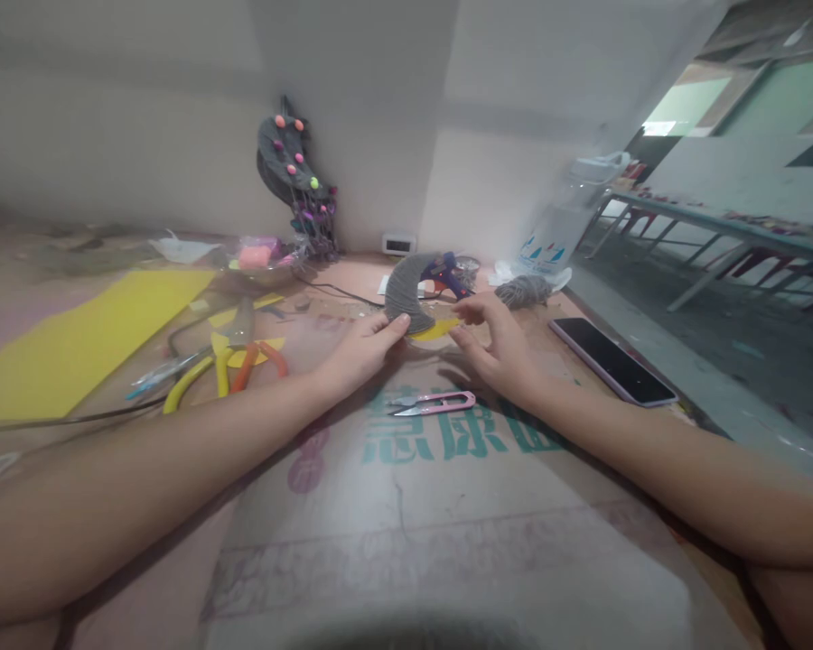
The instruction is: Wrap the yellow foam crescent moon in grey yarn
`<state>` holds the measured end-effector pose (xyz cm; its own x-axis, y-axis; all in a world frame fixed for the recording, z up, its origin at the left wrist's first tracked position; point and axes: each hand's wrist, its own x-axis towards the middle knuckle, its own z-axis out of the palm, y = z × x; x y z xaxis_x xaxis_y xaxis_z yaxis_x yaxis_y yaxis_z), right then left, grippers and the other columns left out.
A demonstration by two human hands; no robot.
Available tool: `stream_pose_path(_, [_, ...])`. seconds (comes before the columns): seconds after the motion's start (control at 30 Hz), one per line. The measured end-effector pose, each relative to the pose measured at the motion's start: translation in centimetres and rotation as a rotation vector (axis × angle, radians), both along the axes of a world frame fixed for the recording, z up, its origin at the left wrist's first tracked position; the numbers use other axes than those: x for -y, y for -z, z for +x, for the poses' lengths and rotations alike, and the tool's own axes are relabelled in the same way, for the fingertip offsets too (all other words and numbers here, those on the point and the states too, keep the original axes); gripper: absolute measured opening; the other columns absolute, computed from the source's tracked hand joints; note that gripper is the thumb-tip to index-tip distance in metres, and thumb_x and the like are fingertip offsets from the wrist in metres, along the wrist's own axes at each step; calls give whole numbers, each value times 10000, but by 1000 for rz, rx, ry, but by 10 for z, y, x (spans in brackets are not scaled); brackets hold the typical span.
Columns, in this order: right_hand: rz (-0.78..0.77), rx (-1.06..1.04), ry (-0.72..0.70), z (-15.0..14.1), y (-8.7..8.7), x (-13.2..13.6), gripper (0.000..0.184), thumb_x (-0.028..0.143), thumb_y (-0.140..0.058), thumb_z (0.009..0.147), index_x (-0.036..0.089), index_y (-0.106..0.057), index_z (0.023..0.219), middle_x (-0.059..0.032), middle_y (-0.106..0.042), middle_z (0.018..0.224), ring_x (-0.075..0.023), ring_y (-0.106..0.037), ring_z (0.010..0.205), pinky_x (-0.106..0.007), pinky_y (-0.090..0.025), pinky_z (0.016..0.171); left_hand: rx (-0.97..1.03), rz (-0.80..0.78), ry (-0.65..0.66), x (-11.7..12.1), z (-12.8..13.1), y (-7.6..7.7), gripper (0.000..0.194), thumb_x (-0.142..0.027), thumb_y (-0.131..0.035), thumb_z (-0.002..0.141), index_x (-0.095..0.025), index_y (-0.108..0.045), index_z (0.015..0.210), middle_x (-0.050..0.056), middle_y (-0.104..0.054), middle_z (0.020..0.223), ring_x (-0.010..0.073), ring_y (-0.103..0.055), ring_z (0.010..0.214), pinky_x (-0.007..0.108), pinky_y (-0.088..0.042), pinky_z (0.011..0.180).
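My left hand grips a crescent moon at its lower edge, thumb on the front. Grey yarn is wound round most of the crescent, while its lower right tip shows bare yellow. Close to that tip is my right hand, thumb and fingers curved and apart. Whether it touches the tip or a strand of yarn is hard to see. Below both hands lies a pair of pink-handled thread snips. A ball of grey yarn rests beyond my right hand. Behind the crescent is a dark blue glue gun.
Pliers with yellow handles, an orange-handled tool and yellow sheets lie left. A decorated grey crescent leans on the wall. At right are a phone and a water bottle near the table edge.
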<state>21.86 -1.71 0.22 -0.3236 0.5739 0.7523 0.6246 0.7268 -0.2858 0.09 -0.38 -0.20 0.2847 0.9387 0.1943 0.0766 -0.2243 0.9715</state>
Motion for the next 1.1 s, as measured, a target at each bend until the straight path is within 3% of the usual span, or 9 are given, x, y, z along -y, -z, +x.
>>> stream_pose_path(0.13, [-128, -7, 0, 3, 3, -11, 218, 350, -527, 978, 203, -632, 1101, -115, -676, 1144, -245, -611, 1078, -436, -464, 964, 37, 33, 64, -2, 1, 1, 356, -502, -590, 867, -157, -672, 833, 58, -719, 846, 199, -627, 818, 297, -482, 713])
stream_pose_path(0.33, [-244, 17, -11, 0, 3, -10, 172, 320, -582, 916, 196, -663, 830, -53, -723, 867, -206, -651, 828, -341, -498, 770, -92, 136, 110, -4, 0, 0, 292, -393, -620, 861, -150, -730, 980, 67, -762, 1011, 208, -659, 893, 307, -489, 807])
stream_pose_path(0.4, [-261, 15, -12, -2, 2, -7, 187, 323, -582, 914, 192, -663, 809, -41, -714, 818, -188, -638, 763, -309, -482, 710, -99, 139, 122, -4, -1, -1, 281, -384, -619, 869, -156, -728, 991, 53, -756, 983, 194, -652, 868, 295, -479, 791])
stream_pose_path(0.67, [-312, -26, 18, -3, -5, 1, 252, 335, -544, 927, 194, -607, 729, -8, -638, 691, -166, -577, 660, -281, -418, 625, -132, 152, 24, -1, -2, -2, 350, -423, -506, 925, -168, -605, 707, 14, -625, 734, 148, -545, 701, 249, -410, 630])
stream_pose_path(0.9, [-343, -53, 17, -4, -6, 1, 246, 325, -526, 926, 195, -596, 728, 3, -606, 671, -158, -571, 667, -273, -409, 629, 41, 36, -12, -3, 0, -2, 311, -384, -467, 917, -155, -670, 862, 45, -668, 833, 157, -583, 757, 265, -467, 704])
stream_pose_path(1.0, [-355, -41, 11, -4, -7, 1, 262, 346, -527, 920, 192, -600, 722, -1, -614, 677, -156, -564, 661, -269, -402, 624, -45, 89, -32, -1, -2, -3, 333, -469, -558, 896, -159, -650, 813, 27, -646, 795, 153, -571, 742, 262, -448, 693])
stream_pose_path(1.1, [-367, -31, 9, -4, -8, 3, 274, 360, -522, 920, 186, -597, 723, -6, -613, 684, -155, -550, 658, -266, -387, 621, -121, 145, -57, 3, -4, -8, 306, -439, -594, 883, -164, -625, 754, 4, -612, 741, 145, -558, 727, 257, -427, 700])
